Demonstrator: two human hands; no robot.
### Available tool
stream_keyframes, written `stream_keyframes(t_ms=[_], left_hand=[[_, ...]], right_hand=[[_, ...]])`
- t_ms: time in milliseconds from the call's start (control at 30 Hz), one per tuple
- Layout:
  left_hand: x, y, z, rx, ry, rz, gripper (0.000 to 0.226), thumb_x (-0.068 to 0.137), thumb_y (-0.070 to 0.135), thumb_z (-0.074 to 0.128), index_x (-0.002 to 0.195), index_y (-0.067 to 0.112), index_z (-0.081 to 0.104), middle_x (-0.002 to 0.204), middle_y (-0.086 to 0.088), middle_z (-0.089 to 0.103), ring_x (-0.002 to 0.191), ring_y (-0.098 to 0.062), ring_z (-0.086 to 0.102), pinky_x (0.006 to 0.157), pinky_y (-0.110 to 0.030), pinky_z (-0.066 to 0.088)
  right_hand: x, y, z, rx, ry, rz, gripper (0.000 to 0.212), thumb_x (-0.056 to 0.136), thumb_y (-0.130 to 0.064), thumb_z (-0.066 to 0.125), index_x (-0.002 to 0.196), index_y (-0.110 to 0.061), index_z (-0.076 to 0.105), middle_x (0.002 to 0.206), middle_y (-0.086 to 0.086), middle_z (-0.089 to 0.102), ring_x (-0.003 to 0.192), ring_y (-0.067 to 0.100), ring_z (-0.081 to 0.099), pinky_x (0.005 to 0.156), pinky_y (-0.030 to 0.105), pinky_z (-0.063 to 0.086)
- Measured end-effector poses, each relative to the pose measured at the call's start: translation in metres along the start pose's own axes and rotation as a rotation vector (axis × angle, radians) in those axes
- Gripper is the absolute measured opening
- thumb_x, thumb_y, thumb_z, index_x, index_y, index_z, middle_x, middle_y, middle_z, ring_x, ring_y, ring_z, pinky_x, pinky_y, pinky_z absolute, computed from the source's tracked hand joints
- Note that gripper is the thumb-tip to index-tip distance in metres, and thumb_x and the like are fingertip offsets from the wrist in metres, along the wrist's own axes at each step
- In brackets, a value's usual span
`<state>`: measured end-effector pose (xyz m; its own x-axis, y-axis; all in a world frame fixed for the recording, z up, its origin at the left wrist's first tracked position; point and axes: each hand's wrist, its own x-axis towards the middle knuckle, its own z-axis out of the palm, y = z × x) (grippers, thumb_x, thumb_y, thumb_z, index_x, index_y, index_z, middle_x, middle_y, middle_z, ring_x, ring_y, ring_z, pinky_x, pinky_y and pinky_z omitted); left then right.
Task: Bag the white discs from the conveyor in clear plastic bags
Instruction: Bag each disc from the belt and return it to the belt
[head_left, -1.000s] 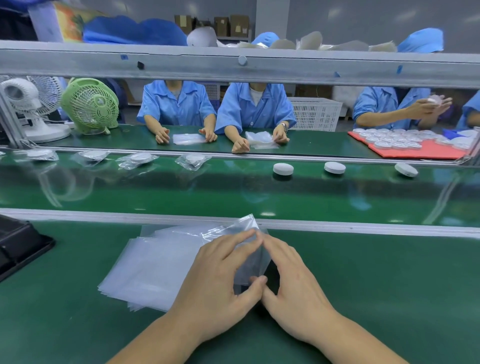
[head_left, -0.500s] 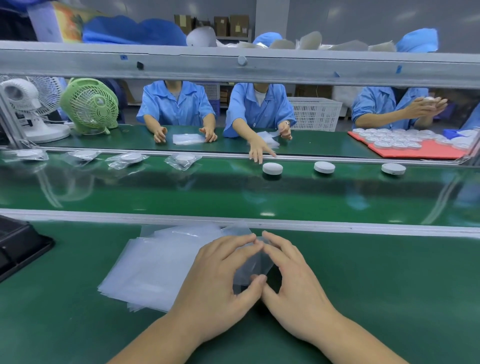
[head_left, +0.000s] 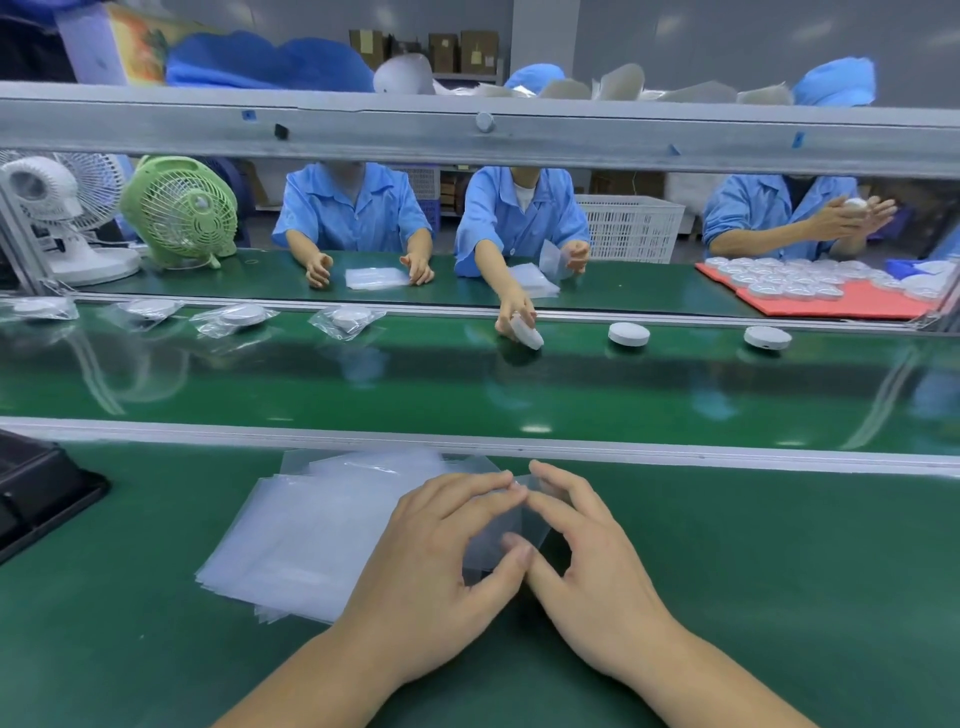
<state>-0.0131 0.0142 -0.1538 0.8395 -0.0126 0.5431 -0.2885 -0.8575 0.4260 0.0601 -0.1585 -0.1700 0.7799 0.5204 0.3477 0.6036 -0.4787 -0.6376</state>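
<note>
A stack of clear plastic bags (head_left: 306, 535) lies on the green bench in front of me. My left hand (head_left: 441, 561) and my right hand (head_left: 587, 561) meet at the stack's right corner, both pinching one clear bag (head_left: 498, 535) between thumbs and fingertips. On the green conveyor (head_left: 467, 384) beyond, two bare white discs (head_left: 628, 333) (head_left: 767, 338) lie at the far side. A worker across the belt lifts a third white disc (head_left: 527, 332). Several bagged discs (head_left: 345, 319) lie to the left on the belt.
A black tray (head_left: 36, 493) sits at the bench's left edge. A metal rail (head_left: 467, 132) crosses overhead. Three workers in blue sit opposite. Two fans (head_left: 179, 208) stand far left, a red mat (head_left: 841, 301) with clear shells far right.
The discs and bagged discs have drifted left along the belt. The opposite worker reached out and picked up the leftmost bare disc. The lifted bag corner between my fingers has dropped lower.
</note>
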Motion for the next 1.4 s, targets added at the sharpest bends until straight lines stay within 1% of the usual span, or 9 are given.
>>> stream_keyframes(t_ms=[133,200,300,400,600,867,1133,1267,1400], left_hand=[[0.0004,0.0009,0.0004,-0.025,-0.007,-0.008,0.044,0.092,0.06,0.055,0.133,0.044,0.06,0.139,0.036,0.047,0.134,0.004,0.04,0.111,-0.016,0.026],[0.0003,0.0013,0.0006,-0.035,-0.021,-0.014,0.044,0.092,0.062,0.054,0.133,0.046,0.059,0.139,0.038,0.046,0.135,0.004,0.039,0.111,-0.015,0.024],[0.0002,0.0009,0.0007,-0.039,-0.033,-0.021,0.044,0.092,0.063,0.052,0.133,0.048,0.058,0.14,0.039,0.044,0.137,0.004,0.037,0.111,-0.012,0.021],[-0.0004,0.0008,-0.0002,-0.048,-0.041,-0.026,0.044,0.093,0.063,0.051,0.134,0.047,0.058,0.139,0.039,0.045,0.137,0.004,0.037,0.111,-0.013,0.022],[0.0,0.0029,-0.0016,-0.075,-0.059,-0.026,0.043,0.097,0.061,0.041,0.133,0.047,0.058,0.139,0.038,0.045,0.137,0.004,0.037,0.111,-0.014,0.024],[0.0006,0.0038,-0.0024,-0.081,-0.073,-0.038,0.042,0.096,0.06,0.042,0.132,0.047,0.059,0.137,0.037,0.047,0.137,0.002,0.038,0.111,-0.013,0.024],[-0.0002,0.0025,-0.0016,-0.085,-0.076,-0.048,0.039,0.096,0.059,0.043,0.131,0.05,0.058,0.137,0.038,0.046,0.137,0.002,0.038,0.11,-0.013,0.024],[0.0004,0.0023,-0.0011,-0.082,-0.076,-0.046,0.038,0.096,0.059,0.044,0.131,0.051,0.058,0.136,0.039,0.046,0.136,0.002,0.038,0.11,-0.012,0.024],[0.0002,0.0027,-0.0017,-0.088,-0.077,-0.053,0.039,0.096,0.06,0.043,0.131,0.051,0.058,0.136,0.038,0.046,0.136,0.002,0.038,0.11,-0.013,0.024]], right_hand=[[0.0002,-0.0013,-0.0021,0.076,0.029,0.011,0.05,0.093,-0.069,0.031,0.129,-0.052,0.06,0.148,-0.04,0.031,0.144,-0.01,0.029,0.112,0.014,0.027],[-0.0006,-0.0021,-0.0029,0.11,0.036,0.017,0.053,0.094,-0.07,0.028,0.128,-0.048,0.062,0.148,-0.037,0.035,0.144,-0.008,0.031,0.113,0.017,0.029],[-0.0008,-0.0035,-0.0034,0.117,0.031,0.018,0.05,0.094,-0.071,0.029,0.125,-0.051,0.061,0.148,-0.036,0.035,0.144,-0.009,0.031,0.112,0.015,0.029],[-0.0008,-0.0036,-0.0031,0.117,0.028,0.023,0.043,0.094,-0.071,0.029,0.121,-0.056,0.059,0.148,-0.037,0.035,0.143,-0.01,0.031,0.11,0.011,0.027],[-0.0018,-0.003,-0.0031,0.16,0.031,0.023,0.04,0.093,-0.073,0.033,0.118,-0.057,0.06,0.147,-0.039,0.035,0.144,-0.009,0.031,0.109,0.013,0.028],[-0.0016,-0.0044,-0.0034,0.148,0.029,0.019,0.038,0.093,-0.074,0.031,0.114,-0.059,0.059,0.146,-0.042,0.033,0.145,-0.008,0.031,0.11,0.014,0.029],[-0.0014,-0.0046,-0.0026,0.135,0.031,0.0,0.027,0.096,-0.072,0.032,0.112,-0.07,0.053,0.148,-0.039,0.035,0.145,-0.005,0.033,0.112,0.022,0.032],[-0.0011,-0.0042,-0.0028,0.139,0.033,0.002,0.028,0.096,-0.071,0.033,0.112,-0.067,0.055,0.146,-0.039,0.036,0.144,-0.006,0.034,0.111,0.019,0.031],[-0.0015,-0.0058,-0.0038,0.147,0.032,-0.002,0.028,0.094,-0.074,0.032,0.112,-0.071,0.053,0.146,-0.04,0.036,0.144,-0.006,0.034,0.108,0.015,0.03]])
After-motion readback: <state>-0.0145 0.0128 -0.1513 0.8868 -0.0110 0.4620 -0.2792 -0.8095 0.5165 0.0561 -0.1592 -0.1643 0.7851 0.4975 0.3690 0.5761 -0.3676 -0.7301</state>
